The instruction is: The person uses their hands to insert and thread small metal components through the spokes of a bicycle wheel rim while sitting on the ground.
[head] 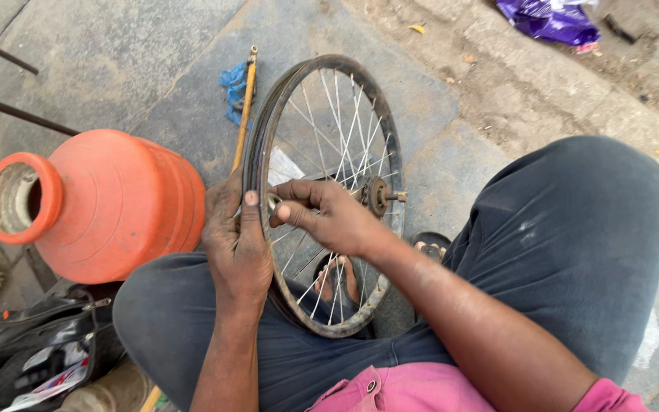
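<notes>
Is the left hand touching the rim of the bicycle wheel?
Touching. The head view shows the left hand wrapped over the wheel rim, thumb pressed on its edge.

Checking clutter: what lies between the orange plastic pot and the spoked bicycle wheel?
Head view: a thin yellow rod and the left hand gripping the wheel's rim.

Roadside repair spot, outdoors: you are sitting on grey stone paving edged by bare dirt, a spoked metal bicycle wheel, orange plastic water pot and open black tool bag lying around you.
</notes>
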